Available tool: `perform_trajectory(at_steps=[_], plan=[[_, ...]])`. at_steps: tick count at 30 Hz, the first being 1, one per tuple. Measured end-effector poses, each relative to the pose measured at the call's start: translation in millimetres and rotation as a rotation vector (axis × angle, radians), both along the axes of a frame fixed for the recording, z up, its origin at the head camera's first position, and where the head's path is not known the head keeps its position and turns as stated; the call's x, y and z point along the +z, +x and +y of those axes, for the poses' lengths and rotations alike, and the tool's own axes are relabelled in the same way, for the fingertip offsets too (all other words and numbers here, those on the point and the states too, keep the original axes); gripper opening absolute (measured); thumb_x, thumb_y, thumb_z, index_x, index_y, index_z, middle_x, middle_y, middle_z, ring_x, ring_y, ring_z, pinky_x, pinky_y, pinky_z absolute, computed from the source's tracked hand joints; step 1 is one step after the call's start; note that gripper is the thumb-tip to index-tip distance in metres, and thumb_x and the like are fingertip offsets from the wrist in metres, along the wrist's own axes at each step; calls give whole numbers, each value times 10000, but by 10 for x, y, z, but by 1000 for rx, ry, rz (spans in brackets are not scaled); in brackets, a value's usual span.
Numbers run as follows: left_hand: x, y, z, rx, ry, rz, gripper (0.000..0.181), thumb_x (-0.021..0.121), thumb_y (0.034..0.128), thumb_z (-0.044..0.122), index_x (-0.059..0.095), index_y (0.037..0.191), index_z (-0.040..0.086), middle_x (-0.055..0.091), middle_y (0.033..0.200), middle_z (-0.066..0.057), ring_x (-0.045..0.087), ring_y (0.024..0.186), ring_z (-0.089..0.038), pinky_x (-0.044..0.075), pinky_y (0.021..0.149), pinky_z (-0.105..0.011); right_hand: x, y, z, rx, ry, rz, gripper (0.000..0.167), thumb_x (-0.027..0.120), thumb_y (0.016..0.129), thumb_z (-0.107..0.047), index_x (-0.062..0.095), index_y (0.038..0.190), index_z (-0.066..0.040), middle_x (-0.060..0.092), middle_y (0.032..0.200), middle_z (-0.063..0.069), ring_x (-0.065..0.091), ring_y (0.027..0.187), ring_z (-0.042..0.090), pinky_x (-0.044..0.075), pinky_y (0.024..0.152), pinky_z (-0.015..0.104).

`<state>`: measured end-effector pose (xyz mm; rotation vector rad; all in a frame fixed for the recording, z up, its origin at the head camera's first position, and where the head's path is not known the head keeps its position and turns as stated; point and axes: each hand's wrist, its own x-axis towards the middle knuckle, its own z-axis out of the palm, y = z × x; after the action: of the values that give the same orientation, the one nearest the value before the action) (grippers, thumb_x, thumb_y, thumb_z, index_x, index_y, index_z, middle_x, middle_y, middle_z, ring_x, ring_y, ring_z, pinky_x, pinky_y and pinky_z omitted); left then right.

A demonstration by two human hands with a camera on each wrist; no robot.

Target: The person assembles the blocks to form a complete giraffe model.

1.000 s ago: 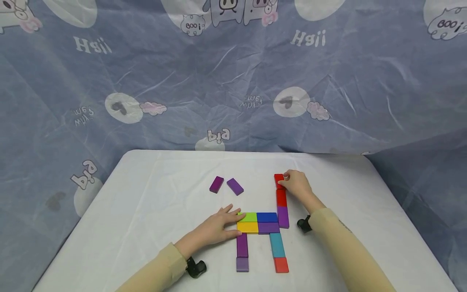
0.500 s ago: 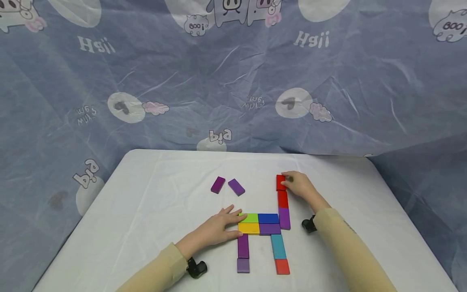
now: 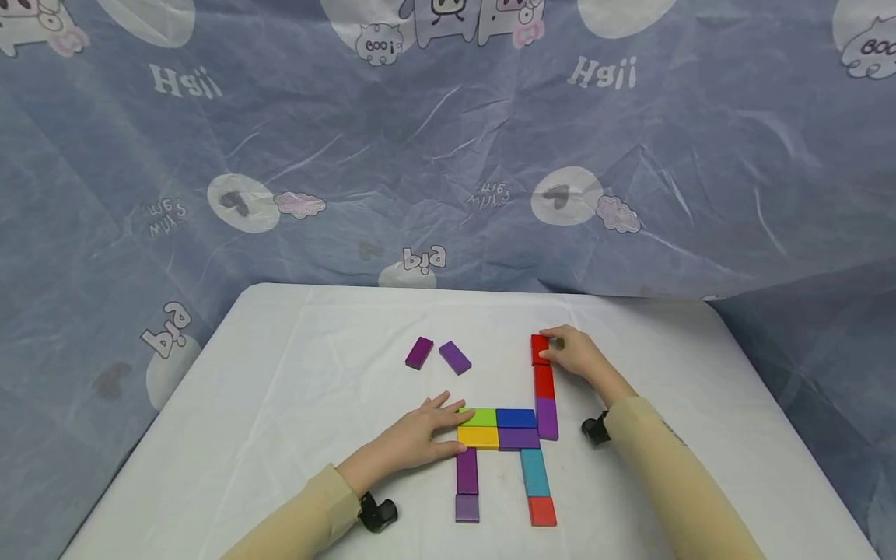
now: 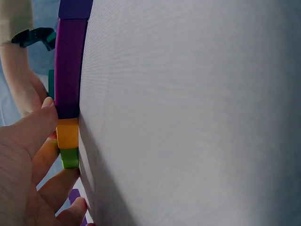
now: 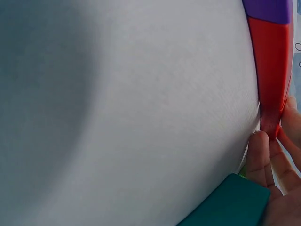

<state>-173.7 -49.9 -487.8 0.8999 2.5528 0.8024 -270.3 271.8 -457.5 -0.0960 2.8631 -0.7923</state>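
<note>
Right grip pinching far red block; left grip spread, touching green block. Red one likely light, stiff, slightly slick; best held by opposite edges.

A tan left sleeve shows at seven o'clock, a tan right sleeve with a dark marking at four, each ending beside a black wrist camera.
</note>
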Motion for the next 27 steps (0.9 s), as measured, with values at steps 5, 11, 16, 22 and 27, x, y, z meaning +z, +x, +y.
perform_trajectory(at_steps=[5, 11, 16, 22, 27], plan=[[7, -2, 8, -1, -13, 2, 564, 625, 942, 456, 473, 1464, 308, 413, 1553, 54, 208, 1524, -238, 258, 1197, -549, -17, 14, 22, 1, -9, 2, 501, 664, 931, -179, 539, 1383, -4, 526, 1349, 281, 513, 1158, 404, 444, 1044, 559], [21, -2, -1, -8, -6, 5, 562, 633, 942, 435, 480, 1463, 291, 421, 1549, 41, 210, 1523, -241, 256, 1197, -548, -32, 27, 45, -5, -18, -11, 518, 670, 929, -204, 534, 1390, -12, 515, 1361, 272, 511, 1139, 385, 462, 1031, 546], [24, -2, -3, -10, -11, 7, 563, 633, 942, 435, 479, 1464, 291, 424, 1549, 40, 212, 1523, -235, 256, 1200, -539, -39, 38, 63, -4, -25, -16, 532, 673, 930, -221, 524, 1399, -18, 519, 1341, 260, 512, 1077, 355, 495, 984, 511], [21, -1, -4, -11, -9, 8, 565, 634, 941, 435, 479, 1464, 288, 422, 1550, 36, 210, 1524, -237, 245, 1205, -536, -31, 51, 61, 3, -33, -19, 532, 680, 927, -223, 530, 1401, -37, 523, 1338, 251, 513, 1070, 350, 505, 972, 503], [14, -1, -2, -9, -8, 7, 563, 633, 941, 439, 478, 1463, 295, 415, 1553, 44, 212, 1523, -236, 246, 1205, -534, -41, 45, 70, 18, -27, -4, 528, 687, 922, -221, 539, 1394, -37, 539, 1315, 246, 522, 1053, 341, 511, 960, 496]])
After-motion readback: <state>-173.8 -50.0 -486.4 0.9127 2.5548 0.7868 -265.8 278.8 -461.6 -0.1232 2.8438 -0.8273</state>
